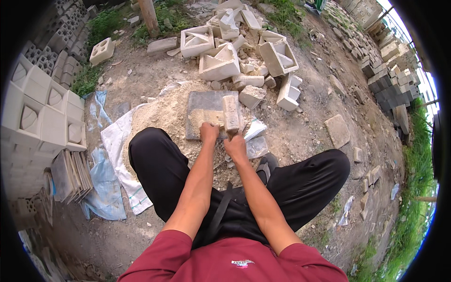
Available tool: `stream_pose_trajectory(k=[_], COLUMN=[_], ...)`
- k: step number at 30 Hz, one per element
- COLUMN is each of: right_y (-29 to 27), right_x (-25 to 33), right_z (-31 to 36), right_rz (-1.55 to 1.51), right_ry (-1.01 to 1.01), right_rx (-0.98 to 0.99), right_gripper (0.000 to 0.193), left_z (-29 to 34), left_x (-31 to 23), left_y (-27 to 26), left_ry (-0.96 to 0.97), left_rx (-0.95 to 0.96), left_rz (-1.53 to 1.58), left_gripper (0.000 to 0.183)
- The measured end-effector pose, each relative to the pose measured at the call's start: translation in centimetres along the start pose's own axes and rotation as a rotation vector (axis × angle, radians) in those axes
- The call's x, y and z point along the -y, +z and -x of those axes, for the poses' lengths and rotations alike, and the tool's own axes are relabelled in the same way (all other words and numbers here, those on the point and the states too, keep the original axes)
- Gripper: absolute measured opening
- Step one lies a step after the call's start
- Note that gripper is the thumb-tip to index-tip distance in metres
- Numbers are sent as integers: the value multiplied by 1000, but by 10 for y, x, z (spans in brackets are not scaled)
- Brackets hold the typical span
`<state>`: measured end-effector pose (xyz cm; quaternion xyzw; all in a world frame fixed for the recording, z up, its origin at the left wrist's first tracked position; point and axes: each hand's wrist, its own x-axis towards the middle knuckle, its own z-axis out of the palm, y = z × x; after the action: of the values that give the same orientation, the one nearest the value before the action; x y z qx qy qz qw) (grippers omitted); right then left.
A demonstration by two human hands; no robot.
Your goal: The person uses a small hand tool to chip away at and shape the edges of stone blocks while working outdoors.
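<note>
Both hands sit at the near edge of the grey slab (206, 105), which lies flat on the ground btwn the person's spread knees. Left hand (209, 132) is a closed fist pressed on the slab's near edge, right where a patch of pale crumbled material (204, 116) covers the slab; can't tell if anything is inside the fist. Right hand (236, 146) is clenched round the lower end of a dusty block-headed mallet (230, 113), whose long pale head rests upright-lengthwise on the slab's right side, just beside the crumbled patch. Left of the slab spreads a heap of sandy powder (157, 117) on a white sack (123, 160), w/ blue plastic sheeting (105, 188) farther left. Just right of the slab's near corner lie crumpled clear plastic scraps (256, 141). Beyond the slab, a pile of broken pale cast blocks (235, 51) w/ triangular hollows, several tipped on their sides. Far left of the slab, a neat stack of whole patterned blocks (42, 117). Well right of the slab, a flat square stone (337, 130) on bare dirt, and darker grey blocks (387, 87) stacked farther off.
</note>
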<state>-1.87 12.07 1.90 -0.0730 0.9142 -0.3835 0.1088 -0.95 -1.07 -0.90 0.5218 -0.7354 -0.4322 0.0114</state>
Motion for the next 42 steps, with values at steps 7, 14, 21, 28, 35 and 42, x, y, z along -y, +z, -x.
stream_pose_trajectory(k=[7, 14, 21, 28, 35, 42], right_y=[-12, 3, -11, -4, -11, -4], right_x=[15, -3, 14, -9, 13, -9], right_z=[-12, 0, -8, -8, -14, -1], right_rz=[134, -3, -67, 101, -44, 102], right_ry=[10, -47, -8, -46, -83, -17], right_rx=[263, 96, 122, 201, 153, 158], right_gripper=[47, 49, 48, 49, 53, 53], left_z=[-10, -13, -8, -8, -8, -7], left_x=[12, 8, 9, 1, 8, -2], left_y=[0, 2, -3, -2, -4, -4], left_ry=[57, 54, 45, 62, 49, 27], left_rx=[-58, -1, -3, -13, 31, 13], left_rz=[4, 123, 73, 67, 110, 85], left_gripper=[31, 24, 25, 25, 23, 21])
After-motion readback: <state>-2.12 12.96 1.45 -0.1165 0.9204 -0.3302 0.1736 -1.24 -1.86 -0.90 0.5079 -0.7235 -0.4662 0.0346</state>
